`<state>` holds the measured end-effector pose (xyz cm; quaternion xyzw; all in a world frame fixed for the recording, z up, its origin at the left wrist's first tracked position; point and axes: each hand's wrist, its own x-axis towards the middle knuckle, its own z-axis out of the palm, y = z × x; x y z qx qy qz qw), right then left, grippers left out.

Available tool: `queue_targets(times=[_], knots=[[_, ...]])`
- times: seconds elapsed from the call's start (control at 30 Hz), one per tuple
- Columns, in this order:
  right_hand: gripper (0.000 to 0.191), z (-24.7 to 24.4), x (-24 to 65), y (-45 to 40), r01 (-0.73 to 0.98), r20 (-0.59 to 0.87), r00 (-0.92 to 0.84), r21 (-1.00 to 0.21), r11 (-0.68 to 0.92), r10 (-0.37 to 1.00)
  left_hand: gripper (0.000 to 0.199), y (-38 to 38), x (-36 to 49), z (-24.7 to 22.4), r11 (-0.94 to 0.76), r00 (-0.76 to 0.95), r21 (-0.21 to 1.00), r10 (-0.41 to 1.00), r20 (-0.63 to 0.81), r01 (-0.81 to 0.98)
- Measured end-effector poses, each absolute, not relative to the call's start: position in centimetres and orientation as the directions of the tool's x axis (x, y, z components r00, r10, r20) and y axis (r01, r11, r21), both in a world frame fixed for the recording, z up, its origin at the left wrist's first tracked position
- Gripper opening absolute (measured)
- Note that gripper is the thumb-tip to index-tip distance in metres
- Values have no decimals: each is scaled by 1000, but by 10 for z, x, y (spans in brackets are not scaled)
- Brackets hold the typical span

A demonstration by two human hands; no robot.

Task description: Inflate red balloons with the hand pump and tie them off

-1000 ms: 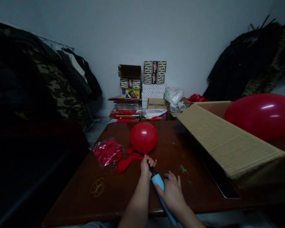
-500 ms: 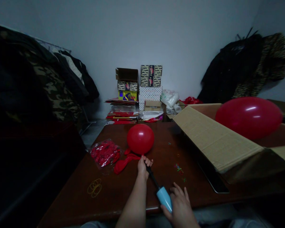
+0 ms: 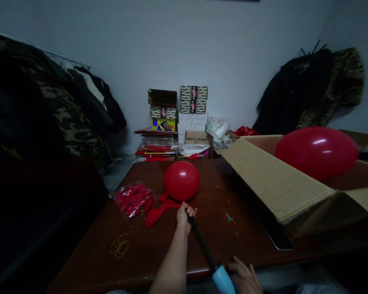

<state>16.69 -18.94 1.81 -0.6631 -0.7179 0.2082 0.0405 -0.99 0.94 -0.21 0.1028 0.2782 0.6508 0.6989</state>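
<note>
A round red balloon, partly inflated, sits on the nozzle end of a hand pump. My left hand is closed around the balloon's neck and the pump's black tip. From there the thin black shaft runs down to the light blue pump body, which is cut off by the lower frame edge. My right hand is at the blue part, its grip partly out of frame and some fingers stretched out. Beside the left hand lie limp red balloons.
A clear bag of red balloons and yellow rubber bands lie left on the table. At right, a cardboard box holds a large red balloon; a phone-like black slab lies beside it. Stacked boxes stand behind.
The blue pump body and my right hand have moved down and right, exposing more of the black shaft. My left hand keeps its hold on the balloon's neck.
</note>
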Motion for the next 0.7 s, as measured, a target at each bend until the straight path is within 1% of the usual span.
queue_targets(times=[0.1,0.17,0.37,0.5,0.7], knots=[[47,27,160,-179,920,-246,-161,-388,55,956,30,11,-10,-3,132,0,511,968,-250,-849],[50,33,151,-170,912,-213,-165,-405,67,963,30,12,-10,-4,133,6,507,970,-244,-852],[48,51,109,-125,904,-80,-69,-427,28,994,32,13,-12,-3,159,44,470,968,-248,-868],[45,53,94,-101,915,-6,-56,-400,48,998,33,14,-14,-3,170,57,437,964,-261,-883],[46,47,93,-102,922,9,-44,-384,44,999,30,16,-14,-5,119,8,438,969,-246,-891]])
